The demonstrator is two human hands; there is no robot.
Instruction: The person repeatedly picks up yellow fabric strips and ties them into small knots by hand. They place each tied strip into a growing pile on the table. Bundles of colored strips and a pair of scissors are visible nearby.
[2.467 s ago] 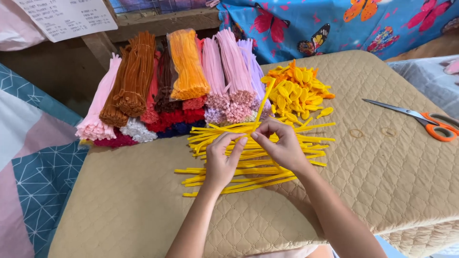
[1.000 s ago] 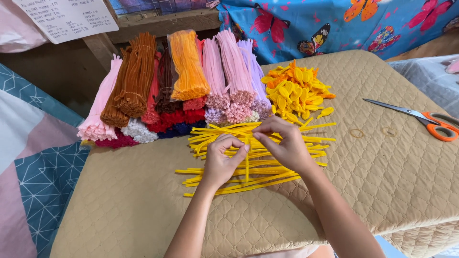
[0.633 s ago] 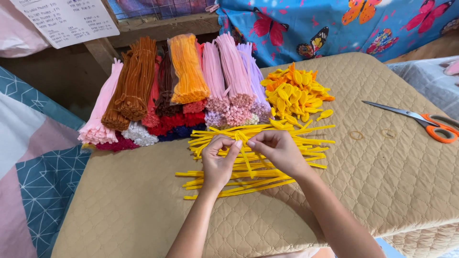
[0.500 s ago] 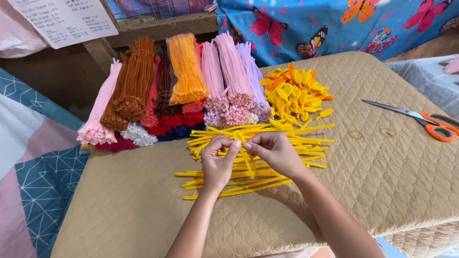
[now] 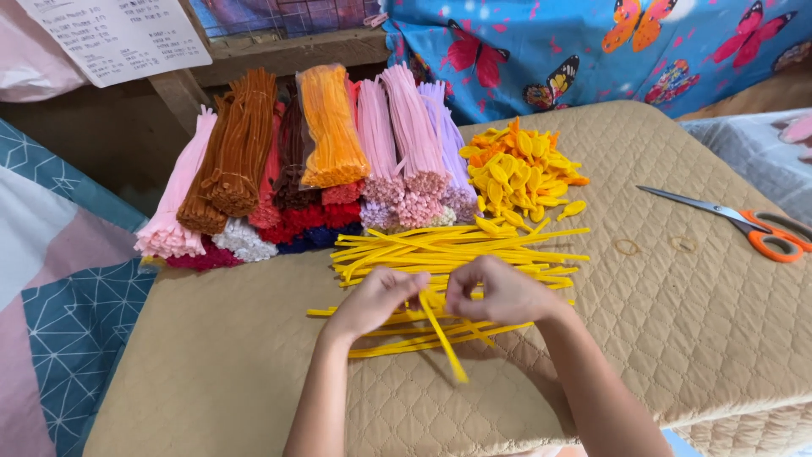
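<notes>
Hands meet over the middle of the padded worktop (image 5: 677, 338), fingertips together. Left hand (image 5: 376, 300) and right hand (image 5: 499, 292) both pinch the upper end of one yellow stem (image 5: 441, 338), which slants down from the fingers toward the person and to the right, its lower end just above the quilted cover. Both forearms come up from the bottom edge of the view. Under and just beyond the hands lies a loose yellow pile (image 5: 457, 250) of the same stems, mostly lying crosswise, a few strays reaching out to the left and right. Behind that pile, touching its far right corner, sits a heap of small yellow and orange balloons (image 5: 520, 169). To the left of the balloons, bundles (image 5: 330, 135) of fuzzy stems lie side by side with their ends toward the person: pale pink, brown, dark brown, orange, pink and lilac, with red, white and dark blue ones beneath. Two rubber bands (image 5: 628, 247) rest on the cover to the right of the yellow pile, and further right orange-handled scissors (image 5: 744, 224) lie near the edge, blades pointing left. A butterfly cloth (image 5: 634, 51) hangs behind the worktop, and a paper sheet (image 5: 118, 34) shows at the upper left.
</notes>
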